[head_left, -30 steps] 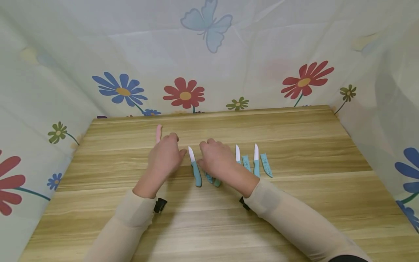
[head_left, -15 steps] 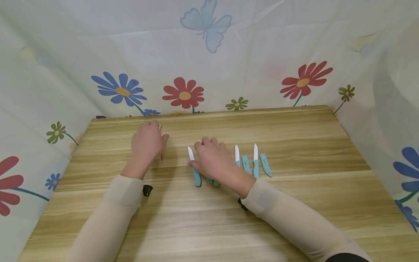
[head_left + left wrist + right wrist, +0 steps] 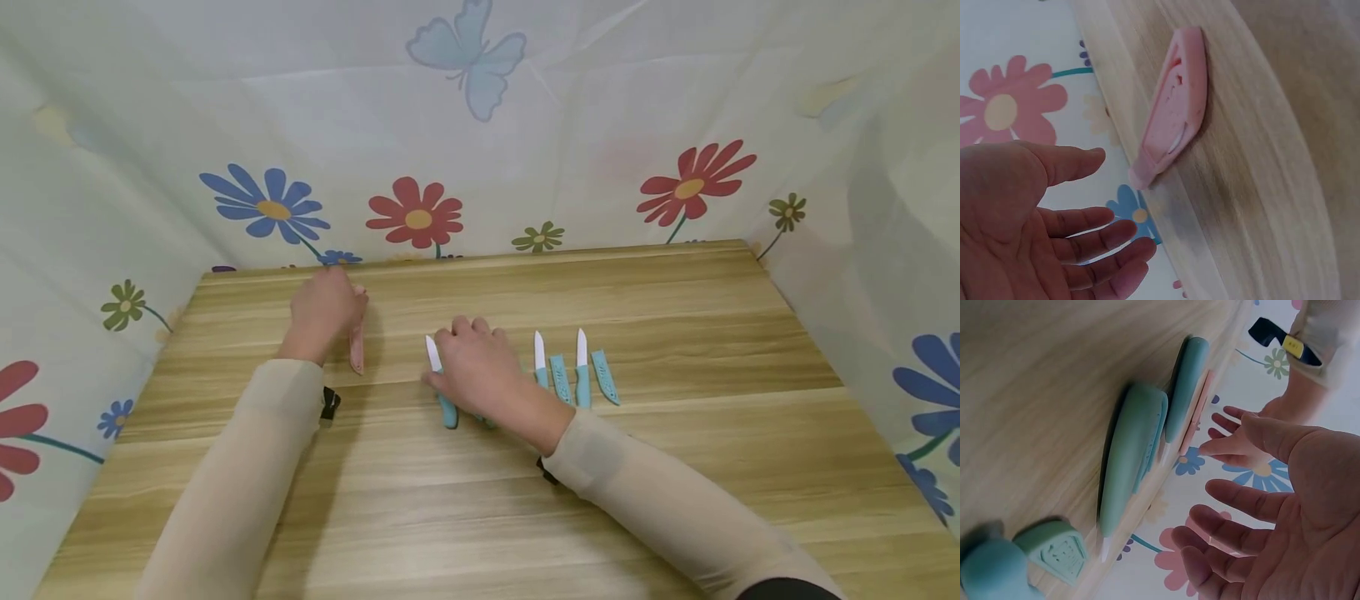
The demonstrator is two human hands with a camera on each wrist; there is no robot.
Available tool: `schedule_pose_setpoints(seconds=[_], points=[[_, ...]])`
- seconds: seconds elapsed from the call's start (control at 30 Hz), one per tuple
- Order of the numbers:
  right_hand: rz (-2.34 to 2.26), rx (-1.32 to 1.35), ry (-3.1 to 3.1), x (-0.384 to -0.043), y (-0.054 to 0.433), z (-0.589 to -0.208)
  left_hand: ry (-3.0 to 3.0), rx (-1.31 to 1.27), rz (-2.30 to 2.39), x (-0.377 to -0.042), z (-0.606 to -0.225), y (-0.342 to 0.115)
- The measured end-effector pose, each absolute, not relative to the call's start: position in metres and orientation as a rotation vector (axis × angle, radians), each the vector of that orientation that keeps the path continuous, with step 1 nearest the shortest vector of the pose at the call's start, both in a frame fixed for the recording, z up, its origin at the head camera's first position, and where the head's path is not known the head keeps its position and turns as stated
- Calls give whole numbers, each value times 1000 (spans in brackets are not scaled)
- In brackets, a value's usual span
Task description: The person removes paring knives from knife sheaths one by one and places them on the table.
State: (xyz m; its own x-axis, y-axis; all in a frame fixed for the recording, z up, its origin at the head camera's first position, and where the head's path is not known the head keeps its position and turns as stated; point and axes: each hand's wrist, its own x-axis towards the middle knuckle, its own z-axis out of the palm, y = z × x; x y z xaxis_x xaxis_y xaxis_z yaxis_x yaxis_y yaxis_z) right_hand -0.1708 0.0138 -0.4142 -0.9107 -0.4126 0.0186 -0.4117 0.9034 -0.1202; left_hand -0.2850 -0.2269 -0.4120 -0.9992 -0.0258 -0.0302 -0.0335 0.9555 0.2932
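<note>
My left hand (image 3: 325, 304) is by a pink sheath (image 3: 356, 352) at the table's far left. Its fingers are relaxed and hold nothing in the left wrist view, where the pink sheath (image 3: 1179, 100) has a pink handle end (image 3: 1141, 175) beyond it. A white sliver shows along the sheath. My right hand (image 3: 480, 362) hangs over a blue-handled paring knife (image 3: 449, 410) with a white blade. Its loosely bent fingers are bare of any object. Beneath it, the right wrist view shows a green-handled knife (image 3: 1132, 456), the blue handle (image 3: 1188, 387) and a green sheath (image 3: 1057, 550).
Right of my right hand lie two light-blue knives, a nearer knife (image 3: 540, 360) and a farther knife (image 3: 582, 371), with a sheath (image 3: 561, 379) and another sheath (image 3: 605, 377). The wooden table (image 3: 420, 517) meets a flowered cloth (image 3: 585, 167) at the back.
My left hand has moved left and away from me, off the middle, baring the pink sheath. My right hand has shifted slightly left, over the blue knife. The knives stay in place.
</note>
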Motion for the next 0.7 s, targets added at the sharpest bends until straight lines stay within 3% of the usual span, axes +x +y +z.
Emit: schedule_pose_setpoints(seconds=[0.7], points=[[-192, -658, 3071, -175, 3, -420, 2985, -144, 453, -323, -433, -230]])
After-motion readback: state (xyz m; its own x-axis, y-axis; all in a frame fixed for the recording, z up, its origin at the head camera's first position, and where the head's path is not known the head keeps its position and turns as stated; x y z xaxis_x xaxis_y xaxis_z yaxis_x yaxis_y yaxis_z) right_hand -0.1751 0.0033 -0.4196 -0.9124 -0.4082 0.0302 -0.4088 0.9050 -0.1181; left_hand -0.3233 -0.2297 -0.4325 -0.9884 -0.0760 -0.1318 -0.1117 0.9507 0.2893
